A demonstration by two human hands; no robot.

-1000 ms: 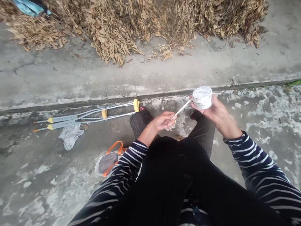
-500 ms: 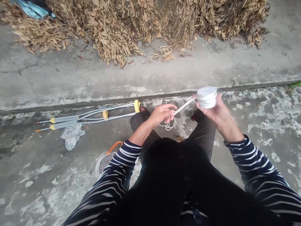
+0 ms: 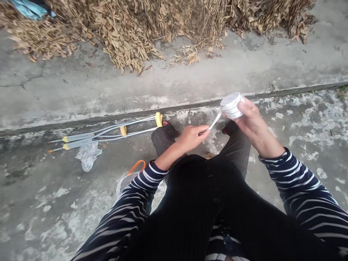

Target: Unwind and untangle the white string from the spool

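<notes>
A round white reel [image 3: 230,104] with a printed flat top and ridged side rests in my right hand [image 3: 254,125], whose fingers and thumb are closed around its right side and base. From its left edge a taut white cord [image 3: 215,121] slants down to my left hand [image 3: 192,137]. The left fingers are pinched on that cord. Both hands are held in front of my body above the concrete, between my knees. The loose end of the cord is hidden behind the left hand.
A pair of crutches [image 3: 98,137] with yellow pads lies along the kerb at left, a crumpled clear plastic bag [image 3: 89,156] touching them. A grey bag with an orange strap [image 3: 136,166] is beside my left sleeve. Dry leaves [image 3: 130,32] and blue cloth [image 3: 30,8] lie beyond the kerb.
The reel has tilted and shifted slightly left and up, with my right thumb now over its side. My left hand has moved right, towards it, and closed more. The dangling cord loops no longer show.
</notes>
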